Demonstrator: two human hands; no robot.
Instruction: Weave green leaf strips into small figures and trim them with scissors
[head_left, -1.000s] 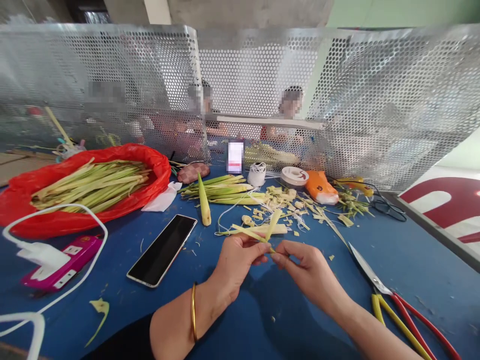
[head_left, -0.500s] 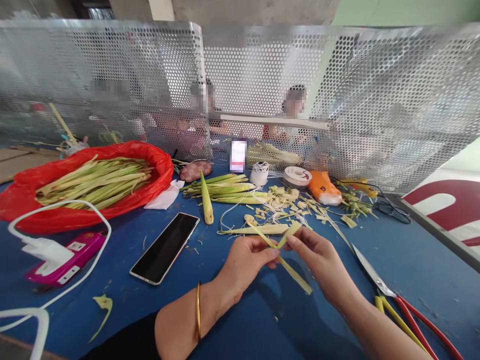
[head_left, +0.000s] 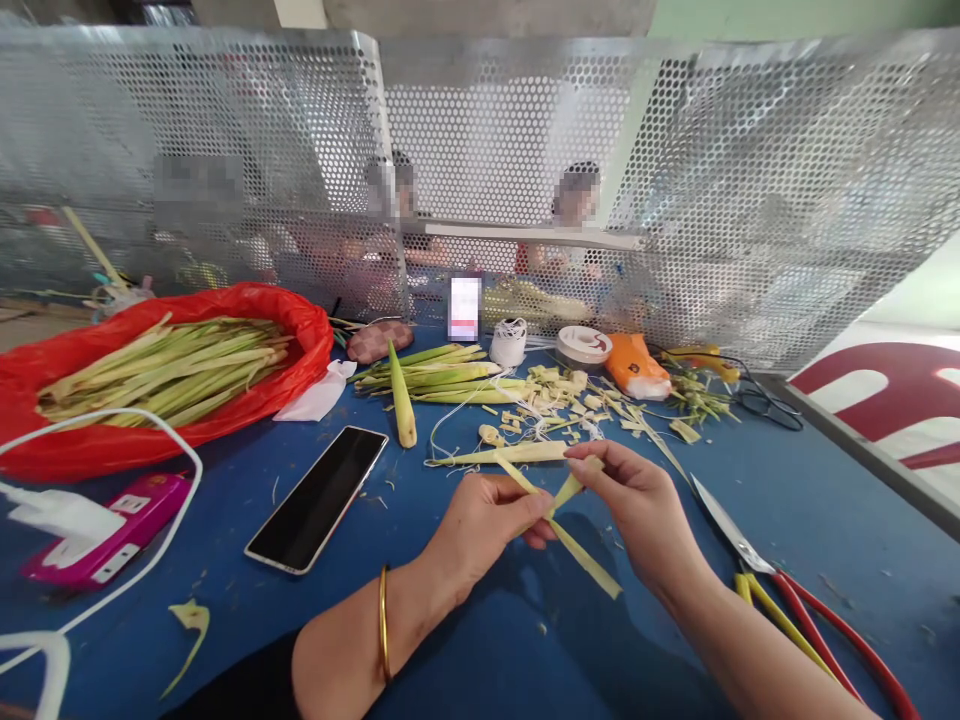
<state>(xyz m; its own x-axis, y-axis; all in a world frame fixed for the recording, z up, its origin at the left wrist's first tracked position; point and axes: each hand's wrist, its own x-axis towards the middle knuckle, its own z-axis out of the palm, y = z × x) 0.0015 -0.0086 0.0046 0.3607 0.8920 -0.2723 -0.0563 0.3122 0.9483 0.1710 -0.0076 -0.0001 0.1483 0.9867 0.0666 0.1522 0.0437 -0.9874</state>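
Observation:
Pale green leaf strips cross between my hands above the blue table. My left hand pinches them where they cross, thumb on top. With thumb and fingertips, my right hand grips the short upper end of a strip. One strip slants down to the right past my left fingers, its lower end loose. Just beyond my hands lies a longer pale leaf piece on the table. To the right rest scissors with red and yellow handles, blades apart.
A red plastic bag holds many long leaves. A phone and purple power strip lie left. Behind are a leaf bundle, string spool, tape roll, orange packet and a perforated metal screen.
The whole view has shifted slightly, so things appear further left. My right fingers have shifted a little on the strip's upper end; my left hand keeps its pinch.

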